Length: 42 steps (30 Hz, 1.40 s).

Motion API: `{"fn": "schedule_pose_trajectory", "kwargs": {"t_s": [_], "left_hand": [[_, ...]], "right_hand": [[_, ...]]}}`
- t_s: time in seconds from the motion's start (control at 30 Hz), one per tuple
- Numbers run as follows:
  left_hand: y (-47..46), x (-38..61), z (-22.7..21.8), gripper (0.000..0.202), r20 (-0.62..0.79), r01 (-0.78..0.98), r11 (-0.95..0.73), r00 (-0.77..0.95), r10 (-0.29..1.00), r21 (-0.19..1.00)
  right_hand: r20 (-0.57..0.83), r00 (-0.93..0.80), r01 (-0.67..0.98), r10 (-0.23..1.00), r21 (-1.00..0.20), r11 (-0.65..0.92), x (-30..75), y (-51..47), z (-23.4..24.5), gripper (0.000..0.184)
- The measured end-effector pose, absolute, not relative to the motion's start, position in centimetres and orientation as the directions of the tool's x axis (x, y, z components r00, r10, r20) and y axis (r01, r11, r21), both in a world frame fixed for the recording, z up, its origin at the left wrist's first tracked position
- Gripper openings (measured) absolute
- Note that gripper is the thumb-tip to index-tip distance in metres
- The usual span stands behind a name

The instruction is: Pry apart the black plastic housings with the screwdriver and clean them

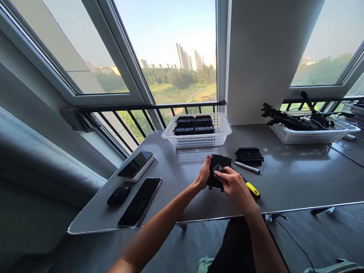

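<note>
My left hand [203, 175] grips the left edge of a flat black plastic part [218, 170] held just above the grey table [182, 178]. My right hand [234, 185] is closed over the part's front, its fingers pinching a small grey piece [218, 168] against it. A yellow-handled tool [252, 189] lies on the table under my right hand. A white marker [247, 167] and a second black part [249, 155] lie just beyond, to the right.
A white basket [199, 140] with several black parts stands at the back centre. Another white basket [309, 134] of black gear and cables is at the far right. Two phones [140, 201] [135, 163] and a black mouse [118, 195] lie on the left.
</note>
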State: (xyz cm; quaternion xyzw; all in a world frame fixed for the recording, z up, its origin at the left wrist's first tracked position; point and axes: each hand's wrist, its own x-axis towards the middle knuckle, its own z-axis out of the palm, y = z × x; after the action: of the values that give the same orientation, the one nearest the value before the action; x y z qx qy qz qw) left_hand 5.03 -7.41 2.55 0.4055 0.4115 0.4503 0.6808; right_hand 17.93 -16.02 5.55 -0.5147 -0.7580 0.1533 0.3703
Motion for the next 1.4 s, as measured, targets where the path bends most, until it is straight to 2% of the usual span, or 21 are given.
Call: {"fn": "schedule_pose_trajectory", "kwargs": {"t_s": [0.13,0.3,0.37,0.5,0.6,0.83,0.93,1.07,1.2,1.27,1.33,1.4], "left_hand": [[-7.0,5.0,2.5,0.072,-0.205,-0.293,0.245,0.162,0.965,0.924],[-7.5,5.4,2.6,0.069,-0.233,-0.268,0.286,0.213,0.949,0.92],[-7.7,5.4,2.8,0.068,-0.237,-0.257,0.295,0.234,0.943,0.92],[-8.2,5.5,3.1,0.067,-0.174,-0.246,0.266,0.341,0.924,0.932],[-8.6,5.7,3.0,0.069,-0.11,-0.21,0.226,0.451,0.886,0.951],[-9.1,5.9,2.5,0.066,0.006,-0.118,0.058,0.483,0.876,0.991],[-9.1,5.8,2.6,0.068,-0.051,-0.14,0.142,0.51,0.859,0.98],[-8.7,5.6,3.1,0.075,-0.167,-0.211,0.317,0.522,0.836,0.925],[-8.0,5.1,3.8,0.075,-0.155,-0.317,0.307,0.426,0.892,0.897],[-7.7,4.9,4.1,0.067,-0.168,-0.349,0.295,0.35,0.922,0.889],[-7.4,4.8,4.2,0.053,-0.144,-0.388,0.232,0.242,0.959,0.892],[-7.2,4.7,4.2,0.043,-0.088,-0.415,0.143,0.148,0.985,0.898]], "right_hand": [[0.326,-0.287,0.669,0.901,-0.604,0.432,17.9,-17.0,6.5,0.037],[0.35,-0.288,0.613,0.891,-0.647,0.453,19.1,-17.5,7.0,0.034],[0.425,-0.193,0.598,0.884,-0.664,0.449,19.7,-17.2,6.7,0.033],[0.551,0.105,0.654,0.828,-0.665,0.36,20.9,-15.9,5.5,0.034],[0.55,0.158,0.702,0.82,-0.646,0.298,21.0,-15.0,4.4,0.034],[0.511,0.055,0.68,0.858,-0.648,0.342,19.1,-14.8,4.2,0.038],[0.488,-0.005,0.673,0.873,-0.644,0.364,18.8,-15.2,4.7,0.037],[0.392,-0.203,0.641,0.897,-0.639,0.425,18.4,-16.2,5.6,0.035],[0.292,-0.361,0.614,0.885,-0.64,0.462,17.8,-17.7,6.6,0.036],[0.291,-0.398,0.593,0.87,-0.642,0.486,17.8,-18.2,7.2,0.036],[0.326,-0.358,0.561,0.875,-0.674,0.481,17.9,-18.4,7.6,0.033],[0.377,-0.233,0.521,0.896,-0.73,0.443,18.3,-18.2,7.7,0.029]]}}
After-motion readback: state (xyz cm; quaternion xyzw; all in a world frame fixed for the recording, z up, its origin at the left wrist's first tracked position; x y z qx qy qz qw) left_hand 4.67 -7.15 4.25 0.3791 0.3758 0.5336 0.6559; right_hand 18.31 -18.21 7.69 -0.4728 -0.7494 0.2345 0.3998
